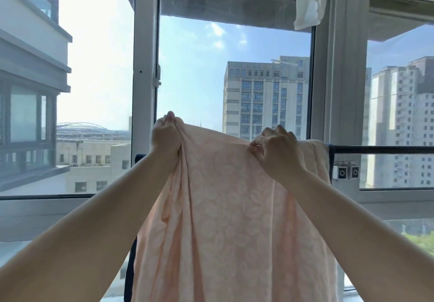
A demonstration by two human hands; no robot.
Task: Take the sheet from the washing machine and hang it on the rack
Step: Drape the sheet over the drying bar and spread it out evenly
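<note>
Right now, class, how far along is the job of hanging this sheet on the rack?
Done: the pink patterned sheet is out of the washer and raised to the dark rack bar, its right end already draped over it. In hand: the left hand bunches the top edge in its grip, and the right hand pinches it. Left: laying the left portion over the bar, spreading it flat, letting go.

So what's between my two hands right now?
In the head view, a taut stretch of the pink sheet spans from the left hand to the right hand.
</note>
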